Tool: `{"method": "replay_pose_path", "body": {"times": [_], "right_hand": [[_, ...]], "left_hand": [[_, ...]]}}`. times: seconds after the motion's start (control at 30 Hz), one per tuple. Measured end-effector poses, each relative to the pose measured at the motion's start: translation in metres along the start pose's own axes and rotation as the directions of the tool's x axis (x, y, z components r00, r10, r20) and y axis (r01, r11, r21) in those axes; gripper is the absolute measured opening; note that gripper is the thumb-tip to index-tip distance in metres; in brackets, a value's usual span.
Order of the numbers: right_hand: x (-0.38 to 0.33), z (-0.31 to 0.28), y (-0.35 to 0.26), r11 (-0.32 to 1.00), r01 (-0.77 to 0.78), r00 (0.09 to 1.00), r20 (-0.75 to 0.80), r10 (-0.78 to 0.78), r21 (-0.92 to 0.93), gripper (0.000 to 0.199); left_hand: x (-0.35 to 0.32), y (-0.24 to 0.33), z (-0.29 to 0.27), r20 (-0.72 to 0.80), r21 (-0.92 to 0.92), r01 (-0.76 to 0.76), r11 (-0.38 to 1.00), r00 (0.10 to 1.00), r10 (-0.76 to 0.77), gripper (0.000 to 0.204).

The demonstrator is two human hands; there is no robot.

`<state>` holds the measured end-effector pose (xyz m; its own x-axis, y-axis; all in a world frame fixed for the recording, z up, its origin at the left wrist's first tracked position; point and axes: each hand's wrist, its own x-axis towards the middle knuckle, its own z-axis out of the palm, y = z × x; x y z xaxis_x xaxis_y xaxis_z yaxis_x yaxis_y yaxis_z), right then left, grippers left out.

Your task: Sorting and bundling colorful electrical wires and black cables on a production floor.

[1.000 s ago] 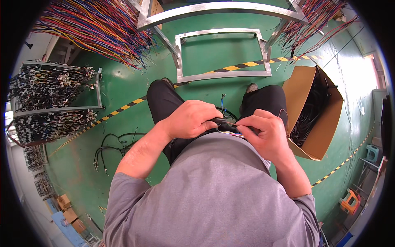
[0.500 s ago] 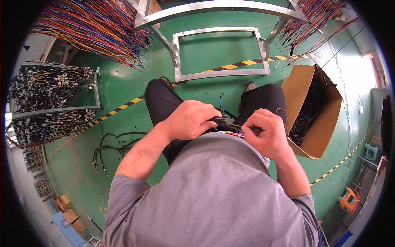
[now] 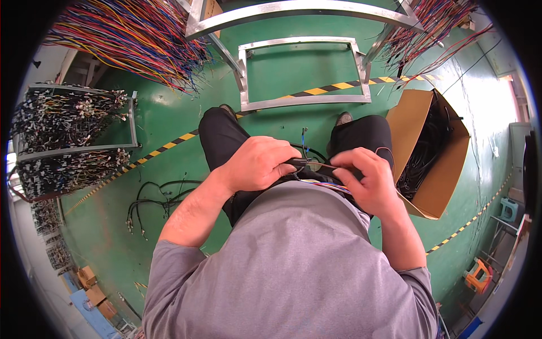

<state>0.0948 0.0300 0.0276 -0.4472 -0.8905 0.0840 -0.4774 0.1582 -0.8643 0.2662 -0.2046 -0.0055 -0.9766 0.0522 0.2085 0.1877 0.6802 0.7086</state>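
Note:
In my left hand (image 3: 261, 163) a short black cable end (image 3: 298, 162), possibly a connector, is pinched between thumb and fingers above my lap. A thin brownish wire (image 3: 322, 165) runs from its tip to my right hand (image 3: 370, 179). The thumb and forefinger of that hand are closed around the wire, though the exact grip is partly hidden. A loop of thin wire (image 3: 385, 150) rises behind my right knuckles. Just below, several coloured wires (image 3: 324, 183) lie across my lap, partly under my right hand. Blue-tipped leads (image 3: 305, 138) stick up between my knees.
A cardboard box (image 3: 451, 179) of black cables stands at my right. Black harnesses (image 3: 152, 195) lie on the green floor to the left. Ahead is a metal frame (image 3: 305, 105), with wire bundles (image 3: 130, 39) on the far left and hung cables (image 3: 73, 121) below them.
My right fingers have loosened and lifted slightly, with the thumb and forefinger farther apart. More of the brownish wire shows between my hands. My left hand stays nearly in place.

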Motion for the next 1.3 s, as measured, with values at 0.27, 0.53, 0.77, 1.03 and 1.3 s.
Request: {"method": "replay_pose_path", "body": {"times": [0.27,0.53,0.77,1.03,1.3], "right_hand": [[0.008,0.016,-0.009,0.938,0.299,0.954,0.024,-0.300,-0.176,0.010],[0.005,-0.010,-0.004,0.998,-0.029,1.000,0.008,0.030,-0.060,0.009],[0.013,0.015,-0.007,0.984,0.150,0.985,0.105,-0.140,-0.099,0.014],[0.009,-0.009,0.021,0.996,-0.085,0.989,0.121,0.085,-0.006,0.011],[0.021,0.003,0.009,0.997,-0.083,0.981,0.177,0.080,0.009,0.019]], "left_hand": [[0.011,0.009,0.007,0.008,0.021,-0.058,0.998,0.998,0.058,0.023],[0.004,0.004,-0.005,-0.015,0.024,-0.008,1.000,1.000,0.009,0.025],[0.011,0.008,0.003,-0.003,0.070,-0.075,0.995,0.997,0.076,0.024],[0.000,-0.003,-0.005,0.007,0.130,0.012,0.991,1.000,-0.013,0.025],[0.008,0.000,0.001,0.022,0.127,0.016,0.992,1.000,-0.019,0.022]]}}
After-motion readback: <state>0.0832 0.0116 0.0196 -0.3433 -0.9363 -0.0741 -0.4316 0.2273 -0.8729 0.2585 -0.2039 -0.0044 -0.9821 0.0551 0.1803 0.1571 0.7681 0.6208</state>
